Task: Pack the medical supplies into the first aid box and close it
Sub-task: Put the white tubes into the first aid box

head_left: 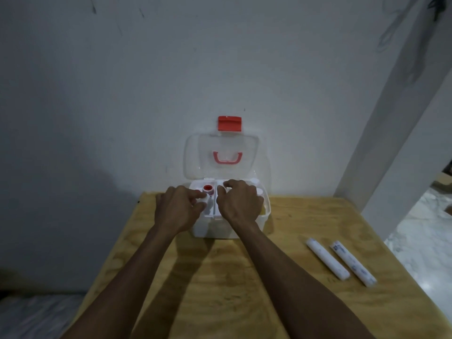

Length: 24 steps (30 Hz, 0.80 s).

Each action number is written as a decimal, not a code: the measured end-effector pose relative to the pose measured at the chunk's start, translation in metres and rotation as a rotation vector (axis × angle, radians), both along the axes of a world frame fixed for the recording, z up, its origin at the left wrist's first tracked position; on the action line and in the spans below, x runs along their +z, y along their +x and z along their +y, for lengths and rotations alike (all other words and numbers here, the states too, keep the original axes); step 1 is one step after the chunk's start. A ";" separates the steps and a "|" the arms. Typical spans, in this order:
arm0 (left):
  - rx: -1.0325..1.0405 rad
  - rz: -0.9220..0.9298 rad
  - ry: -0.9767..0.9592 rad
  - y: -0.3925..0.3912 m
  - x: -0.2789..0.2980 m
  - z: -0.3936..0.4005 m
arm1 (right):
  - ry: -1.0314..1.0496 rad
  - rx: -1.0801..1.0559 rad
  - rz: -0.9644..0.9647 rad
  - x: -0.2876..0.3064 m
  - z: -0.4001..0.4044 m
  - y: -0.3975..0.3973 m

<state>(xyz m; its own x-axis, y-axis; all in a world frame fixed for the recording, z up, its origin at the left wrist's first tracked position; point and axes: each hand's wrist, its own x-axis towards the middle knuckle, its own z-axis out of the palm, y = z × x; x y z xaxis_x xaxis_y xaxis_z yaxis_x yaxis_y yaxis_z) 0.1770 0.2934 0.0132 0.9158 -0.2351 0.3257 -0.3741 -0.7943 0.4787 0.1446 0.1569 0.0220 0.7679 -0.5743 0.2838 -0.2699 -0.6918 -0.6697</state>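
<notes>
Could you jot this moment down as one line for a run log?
first aid box: lid open | left hand, right hand: inside box, grip unclear | red-capped bottle: in tray | two white rolls: on table, unpacked

a light plywood table top (281,277) with a visible wavy grain is seen filling the lower middle of the view, set against a plain pale grey wall (122,94) marked by a few dark scratches. a white square pillar (391,133) is seen rising at a slant on the right, and beside it a glossy white marbled floor (425,231) is lit brightly. a dim patch of floor is made out at the lower left.
</notes>
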 end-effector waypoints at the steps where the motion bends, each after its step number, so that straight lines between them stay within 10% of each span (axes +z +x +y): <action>1: -0.004 0.003 0.008 0.003 -0.002 0.000 | -0.016 -0.010 0.007 -0.002 0.002 0.001; 24: 0.029 0.036 0.056 0.014 -0.013 0.000 | -0.193 0.072 0.159 -0.010 0.003 0.000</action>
<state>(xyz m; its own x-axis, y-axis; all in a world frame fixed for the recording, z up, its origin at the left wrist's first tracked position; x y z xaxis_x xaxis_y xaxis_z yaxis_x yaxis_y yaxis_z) 0.1909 0.2939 -0.0002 0.9333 -0.2252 0.2798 -0.3341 -0.8303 0.4461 0.1442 0.1603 0.0123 0.8487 -0.4630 0.2556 -0.3061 -0.8242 -0.4764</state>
